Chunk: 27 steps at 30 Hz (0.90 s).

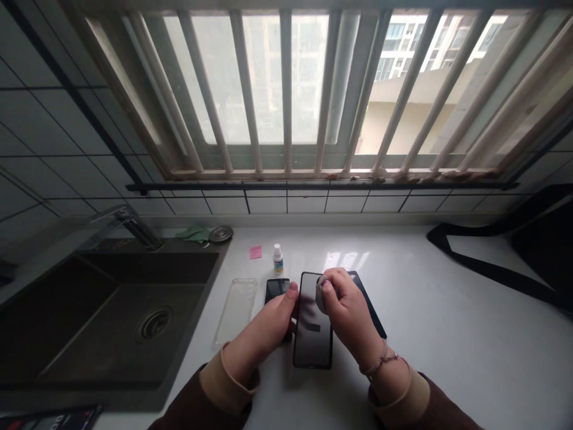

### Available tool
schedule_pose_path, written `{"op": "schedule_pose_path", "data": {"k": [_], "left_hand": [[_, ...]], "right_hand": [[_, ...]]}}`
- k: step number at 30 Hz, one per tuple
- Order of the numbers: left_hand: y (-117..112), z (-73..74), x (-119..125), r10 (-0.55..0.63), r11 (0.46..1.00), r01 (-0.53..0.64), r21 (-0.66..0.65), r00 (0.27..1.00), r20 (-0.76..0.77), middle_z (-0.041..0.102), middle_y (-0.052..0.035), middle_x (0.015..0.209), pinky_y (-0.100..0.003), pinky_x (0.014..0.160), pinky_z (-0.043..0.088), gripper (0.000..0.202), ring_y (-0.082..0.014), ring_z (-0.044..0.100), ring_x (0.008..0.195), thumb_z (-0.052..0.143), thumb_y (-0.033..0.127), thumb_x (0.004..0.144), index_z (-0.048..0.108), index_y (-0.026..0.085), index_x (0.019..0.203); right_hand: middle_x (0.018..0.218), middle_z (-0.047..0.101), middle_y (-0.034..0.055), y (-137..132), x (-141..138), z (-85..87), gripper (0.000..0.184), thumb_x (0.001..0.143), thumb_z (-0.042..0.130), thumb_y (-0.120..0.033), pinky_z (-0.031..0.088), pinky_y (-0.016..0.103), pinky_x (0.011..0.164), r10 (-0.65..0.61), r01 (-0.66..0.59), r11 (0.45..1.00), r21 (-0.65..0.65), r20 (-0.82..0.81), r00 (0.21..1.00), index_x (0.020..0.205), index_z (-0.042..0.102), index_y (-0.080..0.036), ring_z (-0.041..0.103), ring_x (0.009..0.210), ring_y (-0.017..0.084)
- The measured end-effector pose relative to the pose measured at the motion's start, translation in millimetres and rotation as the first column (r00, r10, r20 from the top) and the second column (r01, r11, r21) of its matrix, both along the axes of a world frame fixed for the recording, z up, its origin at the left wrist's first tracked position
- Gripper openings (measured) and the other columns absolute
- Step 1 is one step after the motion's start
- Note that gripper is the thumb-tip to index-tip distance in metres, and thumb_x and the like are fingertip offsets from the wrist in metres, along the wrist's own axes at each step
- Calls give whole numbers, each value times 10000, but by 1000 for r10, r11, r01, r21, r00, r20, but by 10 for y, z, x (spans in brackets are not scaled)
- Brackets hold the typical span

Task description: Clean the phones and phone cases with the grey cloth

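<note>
A large phone (pixel 313 349) with a dark, glossy screen is in front of me, its long side running away from me. My left hand (pixel 274 315) grips its left edge, the thumb along the side and the fingers partly hidden. A small grey cloth (pixel 320 295) is pinched in my right hand (pixel 350 304) over the upper right of the screen. Behind my left hand lies a smaller black phone (pixel 276 288), partly covered. Another dark flat device (pixel 373 316) shows beneath my right hand. To the left rests a clear phone case (pixel 236 310).
A small white-capped bottle (pixel 278 260) and a pink sticky note (pixel 255 252) stand farther back on the white counter (pixel 470 358). A sink (pixel 111 334) with a tap (pixel 138 227) is at left. A green cloth (pixel 193 233) lies by a metal strainer (pixel 221 233). A black strap (pixel 487 266) lies right.
</note>
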<state>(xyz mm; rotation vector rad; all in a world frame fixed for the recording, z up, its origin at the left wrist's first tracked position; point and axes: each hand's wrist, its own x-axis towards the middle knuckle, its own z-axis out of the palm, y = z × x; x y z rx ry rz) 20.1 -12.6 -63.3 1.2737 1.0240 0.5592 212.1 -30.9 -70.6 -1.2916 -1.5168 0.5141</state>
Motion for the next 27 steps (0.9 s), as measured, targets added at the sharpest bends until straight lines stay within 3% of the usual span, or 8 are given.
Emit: {"op": "schedule_pose_path", "data": {"k": [3, 8, 13, 16, 19, 23, 27], "left_hand": [[42, 21, -24, -4, 978, 36, 207, 989, -149, 691, -35, 833, -263, 566, 412, 581, -128, 535, 583, 475, 713, 1015, 697, 177, 989], [61, 16, -11, 61, 968, -9, 251, 978, -200, 688, -18, 782, -260, 517, 422, 415, -134, 583, 519, 503, 555, 1035, 647, 190, 900], [86, -46, -32, 166, 939, -109, 325, 974, -152, 650, -8, 687, -246, 529, 409, 419, -145, 581, 535, 573, 553, 1016, 651, 193, 816], [89, -80, -45, 200, 936, -150, 319, 971, -130, 700, -16, 769, -256, 548, 435, 361, -163, 609, 571, 646, 529, 987, 742, 186, 1047], [73, -95, -38, 229, 927, -177, 331, 965, -124, 768, -59, 957, -291, 663, 514, 509, -212, 697, 730, 740, 464, 936, 688, 193, 1364], [26, -41, -17, 182, 881, -26, 473, 940, -288, 770, -116, 1145, -374, 848, 544, 427, -274, 716, 952, 743, 379, 945, 718, 196, 1330], [-18, 25, -18, 155, 722, 170, 671, 905, -395, 719, -114, 1224, -446, 1049, 482, 246, -309, 638, 1170, 800, 255, 912, 762, 200, 1149]], "right_hand": [[974, 651, 66, 28, 16, -20, 259, 1051, 478, -341, 487, 353, 875, -40, 42, 999, -34, 49, 998, 904, 650, -217, 624, 938, 230], [1099, 705, 86, 47, 22, -67, 273, 1056, 470, -361, 492, 361, 972, -40, 48, 995, -90, 83, 996, 1015, 700, -218, 657, 1066, 247], [904, 736, 42, 36, -8, -37, 308, 1070, 451, -370, 470, 313, 748, 61, 0, 946, -324, 178, 982, 914, 674, -225, 680, 840, 218], [931, 743, 63, 44, -16, -48, 299, 1073, 451, -336, 458, 313, 746, 51, 40, 940, -340, 255, 966, 902, 664, -215, 681, 849, 222], [965, 730, 85, 67, -3, -124, 289, 1084, 427, -295, 457, 317, 756, 0, 111, 950, -293, 355, 935, 939, 659, -204, 673, 865, 226], [983, 700, 94, 98, 20, -259, 280, 1099, 409, -247, 463, 321, 773, -21, 152, 959, -240, 473, 881, 954, 643, -196, 653, 874, 228], [1001, 681, 99, 108, 21, -335, 264, 1114, 412, -208, 473, 326, 813, -10, 177, 950, -258, 540, 841, 973, 634, -183, 650, 915, 233]]}}
